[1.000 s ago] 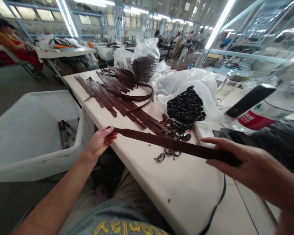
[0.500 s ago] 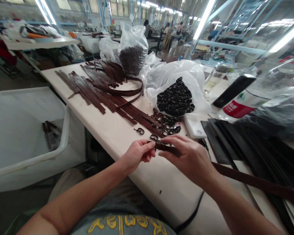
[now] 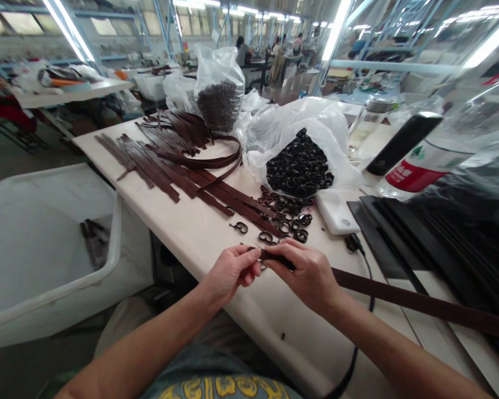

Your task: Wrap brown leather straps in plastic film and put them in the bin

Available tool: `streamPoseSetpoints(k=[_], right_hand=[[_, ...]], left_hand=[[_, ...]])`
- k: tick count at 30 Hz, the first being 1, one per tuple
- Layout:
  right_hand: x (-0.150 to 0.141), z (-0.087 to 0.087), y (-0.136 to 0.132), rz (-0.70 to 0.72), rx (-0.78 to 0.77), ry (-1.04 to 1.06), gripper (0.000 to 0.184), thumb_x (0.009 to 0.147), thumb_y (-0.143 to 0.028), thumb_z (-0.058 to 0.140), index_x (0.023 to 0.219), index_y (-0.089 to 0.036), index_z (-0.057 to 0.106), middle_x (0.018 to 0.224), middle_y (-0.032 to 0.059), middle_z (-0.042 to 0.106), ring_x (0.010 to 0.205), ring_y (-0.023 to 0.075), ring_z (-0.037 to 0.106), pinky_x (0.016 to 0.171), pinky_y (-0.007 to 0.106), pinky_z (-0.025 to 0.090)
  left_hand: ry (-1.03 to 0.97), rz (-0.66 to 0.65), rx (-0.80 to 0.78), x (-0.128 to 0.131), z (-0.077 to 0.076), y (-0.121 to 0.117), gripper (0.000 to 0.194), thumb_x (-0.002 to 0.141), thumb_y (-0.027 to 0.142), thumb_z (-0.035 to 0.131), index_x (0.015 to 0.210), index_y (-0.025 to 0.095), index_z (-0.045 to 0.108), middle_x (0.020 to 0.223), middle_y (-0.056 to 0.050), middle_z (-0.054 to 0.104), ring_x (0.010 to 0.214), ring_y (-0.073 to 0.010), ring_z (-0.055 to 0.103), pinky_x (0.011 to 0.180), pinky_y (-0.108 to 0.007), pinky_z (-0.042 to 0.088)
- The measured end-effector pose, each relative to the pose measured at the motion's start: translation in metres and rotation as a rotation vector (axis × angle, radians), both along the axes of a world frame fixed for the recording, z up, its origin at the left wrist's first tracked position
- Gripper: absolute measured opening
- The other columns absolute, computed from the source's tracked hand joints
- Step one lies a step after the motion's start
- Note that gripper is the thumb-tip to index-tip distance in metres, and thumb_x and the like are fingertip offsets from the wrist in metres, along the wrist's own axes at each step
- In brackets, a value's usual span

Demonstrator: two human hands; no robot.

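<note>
Brown strap pinched between 2 nearly touching hands.

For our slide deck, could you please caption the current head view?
Two hands grip a brown strap above a worktable.

- Left hand and right hand pinch a brown strap near its end.
- Far left: brown straps.
- Far side: open bag of black loops.
</note>
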State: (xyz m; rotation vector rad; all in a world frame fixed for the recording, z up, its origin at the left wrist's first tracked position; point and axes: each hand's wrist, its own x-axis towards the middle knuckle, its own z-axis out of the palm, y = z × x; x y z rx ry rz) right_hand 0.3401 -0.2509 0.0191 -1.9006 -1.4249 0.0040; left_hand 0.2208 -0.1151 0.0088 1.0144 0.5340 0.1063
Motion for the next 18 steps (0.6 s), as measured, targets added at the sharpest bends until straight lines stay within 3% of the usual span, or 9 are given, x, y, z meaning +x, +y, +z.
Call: streamPoseSetpoints(k=[5, 8, 11, 14, 18], right_hand=[[0.002, 0.001, -0.001, 0.047, 0.000, -0.083, 0.017, 0.093, -0.030, 0.059, 0.089, -0.017, 0.069, 0.076, 0.0047, 0.066, 0.069, 0.0148, 0.063, 0.066, 0.024, 0.048], [0.003, 0.005, -0.001, 0.053, -0.007, -0.104, 0.019, 0.094, -0.029, 0.057, 0.084, -0.018, 0.068, 0.074, 0.0033, 0.065, 0.067, 0.0135, 0.061, 0.065, 0.023, 0.046], [0.003, 0.008, -0.001, 0.056, -0.006, -0.114, 0.022, 0.096, -0.029, 0.054, 0.082, -0.018, 0.068, 0.071, 0.0025, 0.062, 0.064, 0.0123, 0.059, 0.061, 0.022, 0.043], [0.004, 0.008, -0.001, 0.069, -0.005, -0.118, 0.022, 0.096, -0.029, 0.054, 0.081, -0.019, 0.067, 0.071, 0.0023, 0.062, 0.063, 0.0122, 0.058, 0.060, 0.021, 0.042], [0.005, 0.003, -0.002, 0.069, -0.030, -0.105, 0.021, 0.095, -0.028, 0.054, 0.080, -0.018, 0.066, 0.071, 0.0023, 0.061, 0.064, 0.0123, 0.058, 0.061, 0.021, 0.041]], left_hand=[[-0.003, -0.073, 0.060, -0.002, -0.003, 0.005, 0.038, 0.074, 0.047, 0.073, 0.063, 0.013, 0.060, 0.053, 0.000, 0.058, 0.038, -0.0034, 0.041, 0.039, -0.018, 0.025], [-0.021, -0.116, 0.221, -0.003, -0.003, 0.011, 0.031, 0.075, 0.042, 0.073, 0.085, 0.013, 0.069, 0.063, -0.002, 0.065, 0.045, -0.0072, 0.049, 0.045, -0.020, 0.036], [-0.092, -0.114, 0.542, -0.003, 0.003, 0.018, 0.031, 0.078, 0.035, 0.072, 0.103, 0.018, 0.070, 0.080, -0.005, 0.072, 0.063, -0.0142, 0.062, 0.062, -0.026, 0.049], [-0.216, -0.215, 0.962, -0.003, 0.009, 0.027, 0.020, 0.085, 0.031, 0.065, 0.100, 0.021, 0.073, 0.096, -0.008, 0.074, 0.088, -0.0210, 0.066, 0.082, -0.032, 0.050], [-0.271, -0.361, 1.321, 0.000, 0.004, 0.037, 0.025, 0.091, 0.032, 0.055, 0.109, 0.022, 0.071, 0.099, -0.011, 0.074, 0.092, -0.0238, 0.067, 0.085, -0.034, 0.049]])
